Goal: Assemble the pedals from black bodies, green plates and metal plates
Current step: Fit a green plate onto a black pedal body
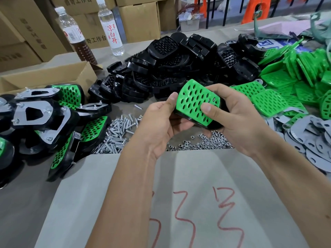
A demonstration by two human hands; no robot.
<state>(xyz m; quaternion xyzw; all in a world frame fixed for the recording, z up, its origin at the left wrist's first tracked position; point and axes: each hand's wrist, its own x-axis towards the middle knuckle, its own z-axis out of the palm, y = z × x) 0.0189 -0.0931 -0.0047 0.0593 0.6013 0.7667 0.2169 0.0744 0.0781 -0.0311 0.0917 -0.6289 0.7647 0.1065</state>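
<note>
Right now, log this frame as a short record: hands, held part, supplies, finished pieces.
hands: left hand and right hand both grip one pedal
held part: green plate seated on a black body
black bodies: pile behind the hands
green plates: heap at right
metal plates: stack at right
screws: loose
nuts: loose
finished pedals: at left
</note>
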